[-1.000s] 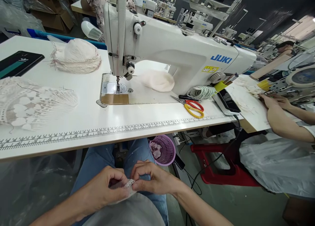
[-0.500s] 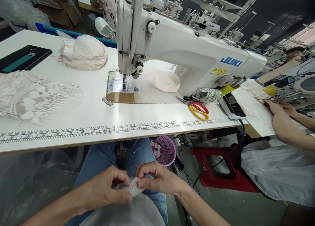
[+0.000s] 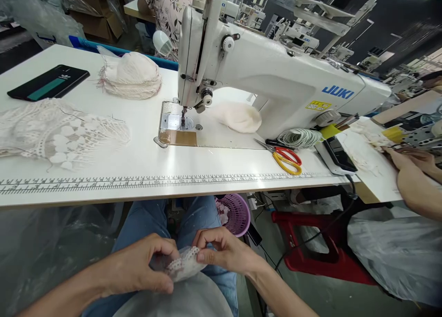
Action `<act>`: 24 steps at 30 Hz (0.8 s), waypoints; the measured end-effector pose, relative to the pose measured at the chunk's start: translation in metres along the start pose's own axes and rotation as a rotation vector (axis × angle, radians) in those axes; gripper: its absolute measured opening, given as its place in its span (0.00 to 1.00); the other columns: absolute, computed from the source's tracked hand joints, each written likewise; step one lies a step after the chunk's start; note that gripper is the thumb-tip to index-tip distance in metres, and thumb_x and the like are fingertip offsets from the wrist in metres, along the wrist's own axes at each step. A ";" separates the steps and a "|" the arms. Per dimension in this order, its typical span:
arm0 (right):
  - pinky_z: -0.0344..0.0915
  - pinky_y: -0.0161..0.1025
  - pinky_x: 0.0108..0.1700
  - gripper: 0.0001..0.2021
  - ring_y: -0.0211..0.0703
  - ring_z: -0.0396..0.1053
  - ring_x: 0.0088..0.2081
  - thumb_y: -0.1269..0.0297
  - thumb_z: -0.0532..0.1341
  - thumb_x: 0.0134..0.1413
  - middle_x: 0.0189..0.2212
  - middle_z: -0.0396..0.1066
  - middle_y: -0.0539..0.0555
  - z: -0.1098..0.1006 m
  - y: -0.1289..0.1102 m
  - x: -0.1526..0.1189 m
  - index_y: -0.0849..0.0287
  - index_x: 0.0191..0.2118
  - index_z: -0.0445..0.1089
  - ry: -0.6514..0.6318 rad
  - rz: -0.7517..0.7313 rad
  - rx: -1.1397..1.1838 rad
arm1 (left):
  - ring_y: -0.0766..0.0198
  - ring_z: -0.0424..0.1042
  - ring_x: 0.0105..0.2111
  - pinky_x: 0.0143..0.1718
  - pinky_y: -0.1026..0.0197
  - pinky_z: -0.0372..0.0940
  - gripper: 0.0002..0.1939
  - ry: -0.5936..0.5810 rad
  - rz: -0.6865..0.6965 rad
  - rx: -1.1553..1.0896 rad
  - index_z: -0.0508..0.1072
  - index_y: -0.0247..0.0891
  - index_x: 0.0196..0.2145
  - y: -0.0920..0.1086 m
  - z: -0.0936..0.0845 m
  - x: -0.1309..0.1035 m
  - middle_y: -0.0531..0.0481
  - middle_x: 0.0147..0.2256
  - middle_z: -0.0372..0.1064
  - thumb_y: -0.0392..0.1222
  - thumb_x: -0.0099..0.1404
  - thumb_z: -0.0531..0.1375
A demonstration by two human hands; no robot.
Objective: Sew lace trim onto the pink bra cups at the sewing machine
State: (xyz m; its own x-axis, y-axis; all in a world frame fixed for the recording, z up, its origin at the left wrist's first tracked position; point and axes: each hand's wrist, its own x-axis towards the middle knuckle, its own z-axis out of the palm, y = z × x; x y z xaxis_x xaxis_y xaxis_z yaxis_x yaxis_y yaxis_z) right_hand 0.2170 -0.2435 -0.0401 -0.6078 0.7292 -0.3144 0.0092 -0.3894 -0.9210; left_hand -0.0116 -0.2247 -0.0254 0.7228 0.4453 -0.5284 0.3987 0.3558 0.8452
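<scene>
A small piece of white lace fabric (image 3: 186, 264) with a scalloped, dotted edge and sheer mesh is held above my lap, below the table's front edge. My right hand (image 3: 221, 252) pinches its right end between thumb and fingers. At the other end, my left hand (image 3: 152, 264) curls round the fabric, its thumb spread away from the forefinger and the mesh showing in the gap. The fingertips behind the lace are hidden. Over the table stands a white sewing machine (image 3: 269, 64), its needle and presser foot (image 3: 183, 117) above the metal plate.
On the white table (image 3: 186, 163) lie a lace piece (image 3: 65, 135), a stack of pale cups (image 3: 131, 75), a dark phone (image 3: 48, 82), a cream pad (image 3: 241, 117), scissors (image 3: 285, 159) and coiled cord (image 3: 300, 137). Below are a purple basket (image 3: 240, 216) and red stool (image 3: 321, 248). A co-worker's hands (image 3: 410, 167) are at right.
My left thumb has moved down and left, away from the forefinger, and more of the lace shows between my hands. My right hand keeps its pinch. The view has shifted slightly.
</scene>
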 end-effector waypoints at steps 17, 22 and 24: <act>0.57 0.34 0.36 0.22 0.36 0.60 0.32 0.46 0.70 0.37 0.29 0.65 0.49 -0.004 0.001 -0.001 0.62 0.31 0.71 -0.035 -0.035 -0.084 | 0.68 0.50 0.24 0.25 0.63 0.43 0.16 0.055 -0.012 -0.031 0.65 0.36 0.22 -0.001 0.005 0.015 0.58 0.22 0.51 0.52 0.56 0.60; 0.57 0.34 0.36 0.24 0.36 0.58 0.32 0.46 0.70 0.34 0.28 0.65 0.48 -0.005 0.002 -0.002 0.62 0.31 0.71 -0.046 -0.030 -0.097 | 0.69 0.46 0.23 0.24 0.63 0.42 0.18 0.029 -0.010 -0.031 0.60 0.38 0.20 0.000 0.004 0.016 0.58 0.21 0.47 0.52 0.57 0.59; 0.57 0.34 0.36 0.24 0.36 0.59 0.32 0.44 0.68 0.39 0.29 0.65 0.49 -0.006 0.002 -0.002 0.63 0.31 0.70 -0.048 -0.041 -0.109 | 0.69 0.46 0.23 0.24 0.63 0.42 0.18 0.042 -0.014 -0.009 0.59 0.38 0.20 0.000 0.005 0.017 0.59 0.21 0.47 0.51 0.57 0.59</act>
State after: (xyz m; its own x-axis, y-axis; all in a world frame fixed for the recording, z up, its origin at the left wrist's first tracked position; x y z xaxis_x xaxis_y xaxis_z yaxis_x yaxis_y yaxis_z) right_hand 0.2225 -0.2424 -0.0426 -0.6467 0.7146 -0.2666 0.0680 -0.2942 -0.9533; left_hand 0.0035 -0.2208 -0.0341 0.6930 0.4739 -0.5433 0.4037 0.3694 0.8370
